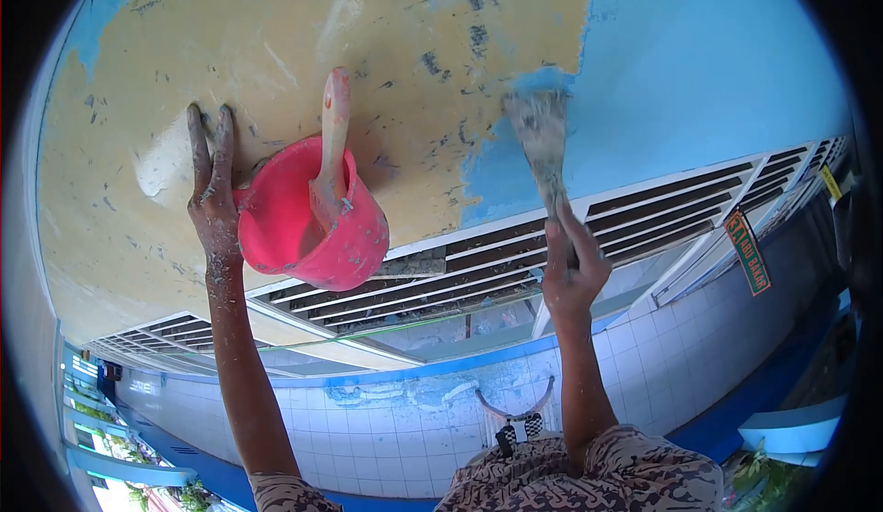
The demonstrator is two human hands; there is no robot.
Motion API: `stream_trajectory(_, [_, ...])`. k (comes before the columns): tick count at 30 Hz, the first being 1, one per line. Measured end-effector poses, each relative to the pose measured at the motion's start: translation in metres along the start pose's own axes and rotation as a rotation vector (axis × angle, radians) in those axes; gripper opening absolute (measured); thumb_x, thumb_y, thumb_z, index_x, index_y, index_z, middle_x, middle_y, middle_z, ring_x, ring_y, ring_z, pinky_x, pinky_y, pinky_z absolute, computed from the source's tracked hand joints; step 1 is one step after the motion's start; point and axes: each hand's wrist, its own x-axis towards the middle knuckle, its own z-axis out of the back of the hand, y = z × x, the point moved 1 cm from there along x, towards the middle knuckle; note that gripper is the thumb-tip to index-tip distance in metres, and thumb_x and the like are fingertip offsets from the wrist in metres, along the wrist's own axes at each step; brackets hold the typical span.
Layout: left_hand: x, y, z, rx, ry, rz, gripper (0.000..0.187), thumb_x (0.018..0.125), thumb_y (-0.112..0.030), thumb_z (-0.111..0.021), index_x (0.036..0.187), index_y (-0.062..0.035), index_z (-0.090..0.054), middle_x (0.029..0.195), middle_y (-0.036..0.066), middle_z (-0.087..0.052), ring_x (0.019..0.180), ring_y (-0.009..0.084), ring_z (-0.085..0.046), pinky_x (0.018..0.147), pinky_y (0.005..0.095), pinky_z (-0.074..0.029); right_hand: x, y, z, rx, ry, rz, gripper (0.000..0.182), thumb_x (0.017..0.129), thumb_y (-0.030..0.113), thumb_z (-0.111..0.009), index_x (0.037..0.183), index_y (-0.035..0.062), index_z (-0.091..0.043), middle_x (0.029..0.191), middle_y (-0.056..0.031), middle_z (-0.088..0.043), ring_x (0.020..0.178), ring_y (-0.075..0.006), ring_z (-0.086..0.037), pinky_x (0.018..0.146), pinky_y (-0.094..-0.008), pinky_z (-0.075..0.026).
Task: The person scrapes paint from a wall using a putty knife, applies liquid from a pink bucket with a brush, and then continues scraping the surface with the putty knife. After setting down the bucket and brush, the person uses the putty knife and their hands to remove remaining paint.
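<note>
My left hand is raised against the yellowish scraped wall, two fingers pressed flat to it while the rest hold a pink bucket by its rim. A second tool with a pink handle stands in the bucket. My right hand grips the handle of a wide putty knife. Its blade lies against the wall at the edge where blue paint meets the bare patch.
Louvred vents run in a row below the painted wall. Under them is a white tiled wall with a blue band. A green and orange sign hangs at the right. My patterned sleeves show at the bottom.
</note>
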Motion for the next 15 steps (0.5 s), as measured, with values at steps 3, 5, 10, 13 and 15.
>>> stream_trajectory(3, [-0.003,-0.004,-0.004,0.006,0.029,0.0,0.071,0.091,-0.026,-0.073,0.156,-0.0251,-0.045,0.168,0.013,-0.028,0.141,0.0401,-0.048,0.101,0.0461,-0.056,0.032,0.017,-0.004,0.024,0.01,-0.1,0.036,0.094,0.0,-0.072,0.13,0.0042,-0.07,0.09,-0.0137,-0.074,0.075,-0.0136,-0.069,0.058,-0.0261,-0.049])
stream_trajectory(5, [-0.004,-0.003,-0.002,0.03,0.031,0.011,0.072,0.091,-0.024,-0.073,0.157,-0.0243,-0.044,0.169,0.014,-0.027,0.143,0.0408,-0.045,0.105,0.0465,-0.052,0.033,0.01,-0.009,0.032,-0.061,0.045,0.031,0.1,0.014,-0.069,0.129,0.0012,-0.07,0.098,-0.0132,-0.076,0.07,-0.0062,-0.061,0.056,-0.0215,-0.041])
stream_trajectory(10, [0.0,0.008,-0.002,0.1,-0.014,-0.064,0.074,0.089,-0.027,-0.075,0.156,-0.0272,-0.044,0.168,0.012,-0.029,0.139,0.0378,-0.05,0.096,0.0446,-0.06,-0.01,-0.016,-0.005,-0.011,-0.073,0.098,0.034,0.096,0.003,-0.071,0.129,0.0041,-0.07,0.098,-0.0172,-0.077,0.079,-0.0141,-0.071,0.062,-0.0289,-0.054])
stream_trajectory(13, [-0.002,0.005,-0.003,0.082,-0.013,-0.067,0.077,0.087,-0.025,-0.075,0.157,-0.0272,-0.043,0.168,0.012,-0.029,0.139,0.0375,-0.05,0.097,0.0453,-0.059,0.049,0.03,0.002,0.091,-0.055,-0.136,0.034,0.098,0.003,-0.069,0.132,0.0036,-0.069,0.093,-0.0139,-0.076,0.073,-0.0062,-0.062,0.056,-0.0222,-0.044])
stream_trajectory(15, [-0.001,0.002,-0.001,0.044,-0.005,-0.047,0.077,0.087,-0.025,-0.075,0.157,-0.0272,-0.043,0.168,0.011,-0.029,0.139,0.0375,-0.05,0.097,0.0454,-0.059,0.053,0.026,0.002,0.091,-0.058,-0.095,0.035,0.098,0.003,-0.069,0.132,0.0035,-0.068,0.094,-0.0141,-0.076,0.072,-0.0063,-0.062,0.056,-0.0225,-0.044])
